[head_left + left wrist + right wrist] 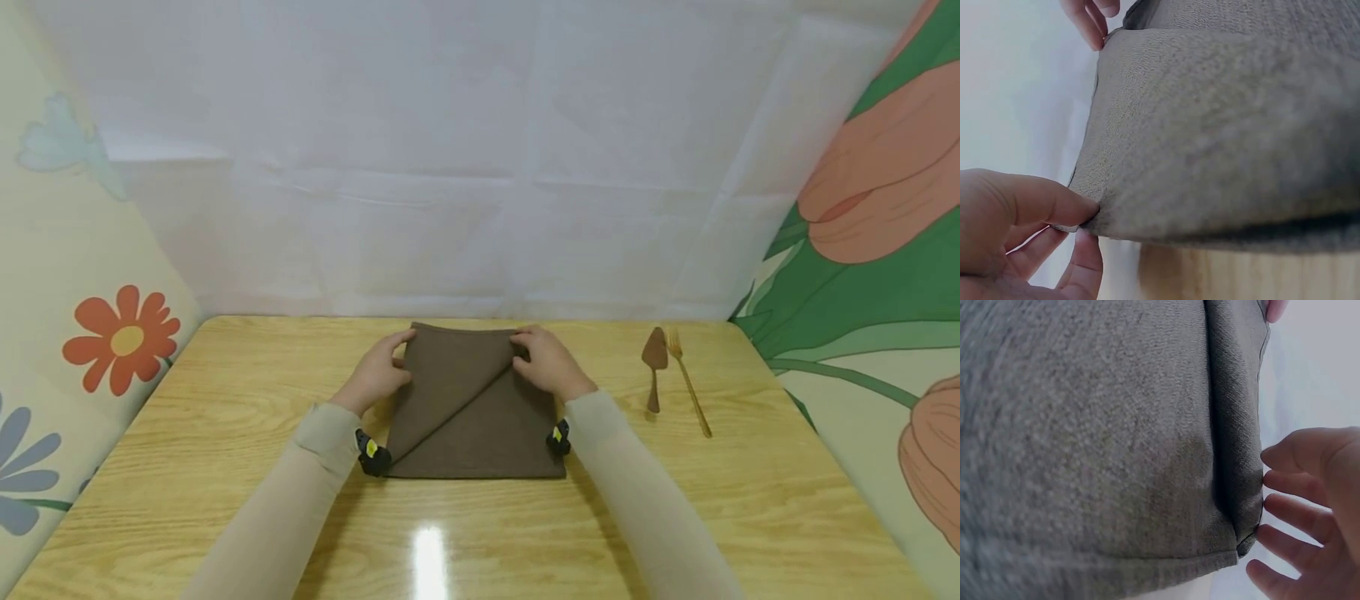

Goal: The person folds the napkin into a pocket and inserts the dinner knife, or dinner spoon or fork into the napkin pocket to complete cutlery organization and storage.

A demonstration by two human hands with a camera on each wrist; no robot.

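A brown cloth napkin (465,400) lies on the wooden table, its upper layer making a diagonal fold line from lower left to upper right. At its far left corner my left hand (378,371) pinches the edge between thumb and fingers; in the left wrist view the left hand (1029,231) grips that corner. My right hand (551,362) is at the far right corner. In the right wrist view, the right hand (1316,506) has its fingers spread, fingertips right at the edge of the napkin (1097,437), beside a rolled-looking fold.
Right of the napkin, a brown cake server (655,354) and a gold fork (688,383) lie on the wooden table (247,400). A white cloth backdrop (450,208) hangs behind the table, with flower-patterned panels at both sides.
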